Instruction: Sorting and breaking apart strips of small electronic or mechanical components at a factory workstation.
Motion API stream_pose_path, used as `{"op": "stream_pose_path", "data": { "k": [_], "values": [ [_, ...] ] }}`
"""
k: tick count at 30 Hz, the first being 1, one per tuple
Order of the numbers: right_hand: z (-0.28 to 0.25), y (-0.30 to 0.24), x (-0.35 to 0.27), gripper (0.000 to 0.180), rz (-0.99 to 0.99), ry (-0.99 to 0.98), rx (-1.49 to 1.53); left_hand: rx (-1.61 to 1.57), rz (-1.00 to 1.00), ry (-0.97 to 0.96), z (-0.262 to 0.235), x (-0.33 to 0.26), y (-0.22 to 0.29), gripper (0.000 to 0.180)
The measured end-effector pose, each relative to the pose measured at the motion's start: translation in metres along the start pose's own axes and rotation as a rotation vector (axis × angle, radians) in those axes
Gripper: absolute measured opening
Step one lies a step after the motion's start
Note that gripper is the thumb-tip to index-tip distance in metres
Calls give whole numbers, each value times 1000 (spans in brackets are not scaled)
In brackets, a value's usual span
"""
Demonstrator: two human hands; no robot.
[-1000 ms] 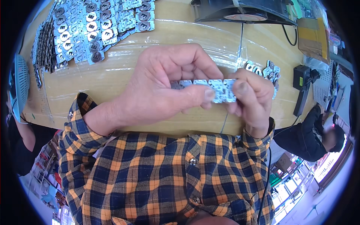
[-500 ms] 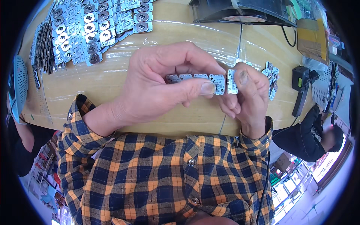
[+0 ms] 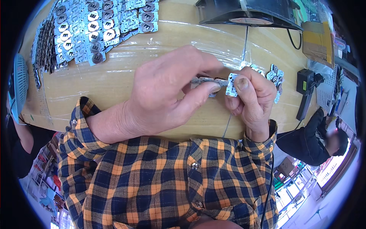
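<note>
My left hand [image 3: 160, 89], somewhat blurred, is closed with thumb and fingers round a short strip of small circuit boards [image 3: 222, 81]. Much of that strip is hidden behind the thumb and fingers. To its right, my right hand [image 3: 254, 93] pinches a single small pale circuit board [image 3: 231, 84] between thumb and fingers, tilted and close to the strip's end. Whether the strip and the single board touch, I cannot tell. Behind my right hand a few loose circuit boards [image 3: 274, 78] lie in a small heap on the table.
Rows of circuit board strips with round metal coin-cell holders [image 3: 93, 36] cover the far left of the wooden table [image 3: 68, 103]. A black fan-like device [image 3: 248, 13] stands at the back. At right are a cardboard box [image 3: 317, 45] and a black adapter [image 3: 305, 82]. People sit at both sides.
The single board in my right hand has tilted and shifted slightly left. My left hand has turned, moving the strip rightward and hiding more of it.
</note>
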State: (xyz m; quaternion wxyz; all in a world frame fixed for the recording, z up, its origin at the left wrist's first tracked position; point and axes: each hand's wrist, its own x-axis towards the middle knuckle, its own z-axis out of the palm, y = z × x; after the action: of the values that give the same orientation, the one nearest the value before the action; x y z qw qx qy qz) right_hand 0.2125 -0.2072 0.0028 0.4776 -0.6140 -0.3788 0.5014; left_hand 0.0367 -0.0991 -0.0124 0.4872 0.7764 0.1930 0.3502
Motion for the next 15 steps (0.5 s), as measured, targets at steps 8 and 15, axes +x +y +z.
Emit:
{"op": "stream_pose_path", "data": {
  "k": [8,15],
  "values": [
    [1,6,2,25,-6,15,123,22,44,4,-3,0,-8,22],
    [1,6,6,32,-166,115,-193,-71,167,-177,-3,1,-13,24]
  ]
}}
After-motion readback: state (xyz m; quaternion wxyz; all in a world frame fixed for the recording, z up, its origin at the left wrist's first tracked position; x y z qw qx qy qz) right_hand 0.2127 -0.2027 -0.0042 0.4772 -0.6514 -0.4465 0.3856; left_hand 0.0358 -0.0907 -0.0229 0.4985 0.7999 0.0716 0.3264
